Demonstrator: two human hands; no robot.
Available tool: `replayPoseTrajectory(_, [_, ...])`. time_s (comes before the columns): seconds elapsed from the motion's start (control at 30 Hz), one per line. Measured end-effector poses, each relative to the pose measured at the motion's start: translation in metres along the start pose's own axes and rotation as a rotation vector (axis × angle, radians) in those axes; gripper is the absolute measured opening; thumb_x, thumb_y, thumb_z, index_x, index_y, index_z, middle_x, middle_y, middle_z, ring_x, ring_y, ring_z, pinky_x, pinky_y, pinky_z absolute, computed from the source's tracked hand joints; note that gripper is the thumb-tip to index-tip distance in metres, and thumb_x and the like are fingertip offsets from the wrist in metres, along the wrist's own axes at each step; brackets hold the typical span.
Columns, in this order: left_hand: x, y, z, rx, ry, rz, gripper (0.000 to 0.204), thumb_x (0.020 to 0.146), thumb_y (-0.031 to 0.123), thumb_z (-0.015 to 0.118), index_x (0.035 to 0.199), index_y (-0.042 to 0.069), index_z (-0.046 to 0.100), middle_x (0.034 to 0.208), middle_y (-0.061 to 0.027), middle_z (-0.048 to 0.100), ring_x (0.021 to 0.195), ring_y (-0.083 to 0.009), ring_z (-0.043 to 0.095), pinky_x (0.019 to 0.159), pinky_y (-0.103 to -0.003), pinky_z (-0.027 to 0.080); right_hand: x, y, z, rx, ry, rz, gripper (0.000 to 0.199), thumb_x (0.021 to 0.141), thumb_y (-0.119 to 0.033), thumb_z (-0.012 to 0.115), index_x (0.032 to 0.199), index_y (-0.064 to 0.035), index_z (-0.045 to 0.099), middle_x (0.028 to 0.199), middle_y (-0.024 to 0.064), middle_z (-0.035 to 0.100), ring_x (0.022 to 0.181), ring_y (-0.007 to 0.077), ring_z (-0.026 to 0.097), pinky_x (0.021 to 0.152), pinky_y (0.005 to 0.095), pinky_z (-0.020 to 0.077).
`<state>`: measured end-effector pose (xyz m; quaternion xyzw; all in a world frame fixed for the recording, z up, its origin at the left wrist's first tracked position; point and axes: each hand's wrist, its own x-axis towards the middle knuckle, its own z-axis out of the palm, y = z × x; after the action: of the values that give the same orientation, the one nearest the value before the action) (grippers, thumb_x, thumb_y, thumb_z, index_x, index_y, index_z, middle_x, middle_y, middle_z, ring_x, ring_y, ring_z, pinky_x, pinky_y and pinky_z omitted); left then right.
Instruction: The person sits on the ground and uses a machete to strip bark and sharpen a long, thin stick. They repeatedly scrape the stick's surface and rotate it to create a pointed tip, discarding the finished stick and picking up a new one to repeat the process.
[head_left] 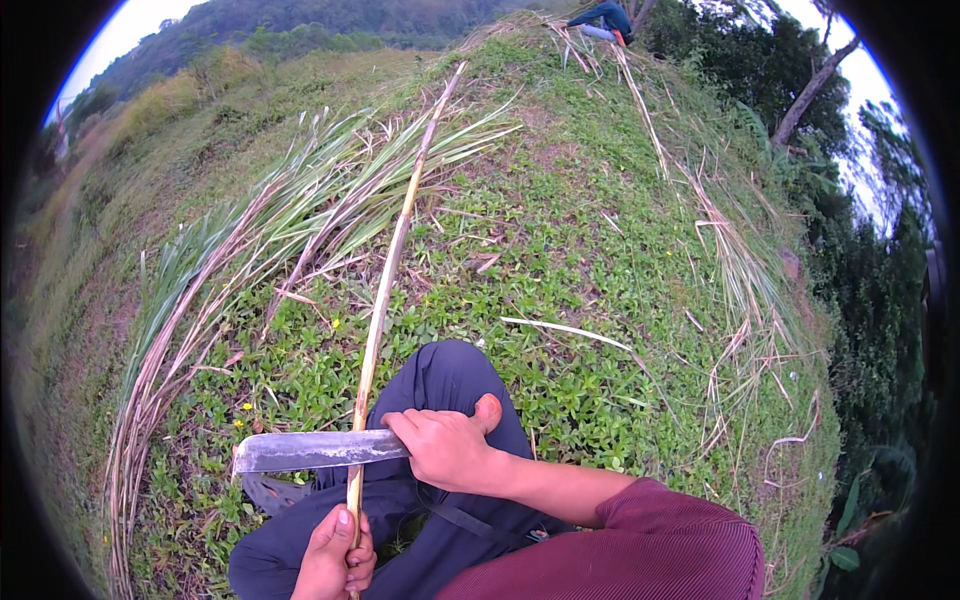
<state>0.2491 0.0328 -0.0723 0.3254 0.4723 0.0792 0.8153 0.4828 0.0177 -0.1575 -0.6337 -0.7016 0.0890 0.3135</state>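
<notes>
Weedy ground (575,255) spread beyond the bent knee (447,380); left of the knee, left hand (337,552) held snugly curled round a pale stalk (388,276), right hand (447,447) gripped a machete (300,451) across it: blade skidding downward could have cut the left hand.

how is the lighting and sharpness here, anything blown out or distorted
Head view: soft daylight, no hard shadows on the ground plants; head view: blade fairly sharp; head view: washed-out sky, dark trees at right; head view: fisheye bowing, black corners.
</notes>
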Motion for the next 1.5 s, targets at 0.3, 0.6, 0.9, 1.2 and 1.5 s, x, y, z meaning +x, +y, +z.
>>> replayPoseTrajectory(0.3, [-0.022,-0.020,-0.017,-0.115,-0.104,-0.096,0.038,0.110,0.044,0.036,0.094,0.011,0.045,0.057,0.0043,0.028,0.043,-0.0042,0.021,0.037,-0.023,0.015,0.039,0.055,-0.051,-0.124,0.039,0.452,0.027,0.093,-0.025,0.064,0.080,-0.0004,0.064,0.067,0.0246,0.063,0.070,0.0464,0.064,0.066,0.0537,0.0504])
replayPoseTrajectory(0.6, [-0.032,-0.039,-0.029,-0.235,-0.240,-0.191,0.039,0.110,0.045,0.035,0.093,0.011,0.043,0.060,0.0054,0.028,0.045,-0.0030,0.021,0.037,-0.021,0.015,0.064,0.098,-0.079,-0.317,-0.012,0.459,0.027,0.090,-0.025,0.065,0.075,-0.0026,0.063,0.070,0.0203,0.066,0.069,0.0421,0.067,0.067,0.0520,0.0545])
replayPoseTrajectory(0.9, [-0.028,-0.049,-0.033,-0.203,-0.197,-0.193,0.040,0.109,0.046,0.036,0.091,0.011,0.043,0.058,0.0053,0.028,0.044,-0.0037,0.021,0.037,-0.022,0.014,0.053,0.128,-0.062,-0.415,-0.086,0.210,0.017,0.087,-0.020,0.066,0.081,-0.0034,0.065,0.074,0.0209,0.068,0.070,0.0416,0.067,0.066,0.0498,0.0537])
replayPoseTrajectory(1.2, [-0.018,-0.046,-0.037,-0.178,-0.171,-0.148,0.040,0.109,0.046,0.037,0.089,0.011,0.042,0.059,0.0055,0.028,0.045,-0.0033,0.022,0.037,-0.022,0.016,0.042,0.115,-0.037,-0.374,-0.078,0.061,0.021,0.088,-0.023,0.065,0.080,-0.0044,0.061,0.071,0.0186,0.067,0.068,0.0399,0.068,0.064,0.0517,0.0541])
replayPoseTrajectory(1.5, [-0.025,-0.057,-0.035,-0.141,-0.121,-0.145,0.038,0.110,0.043,0.037,0.093,0.010,0.046,0.059,0.0057,0.028,0.044,-0.0037,0.021,0.037,-0.022,0.014,0.067,0.201,-0.057,-0.237,0.048,0.687,0.034,0.095,-0.031,0.062,0.091,0.0015,0.071,0.077,0.0253,0.069,0.077,0.0427,0.070,0.075,0.0503,0.0555])
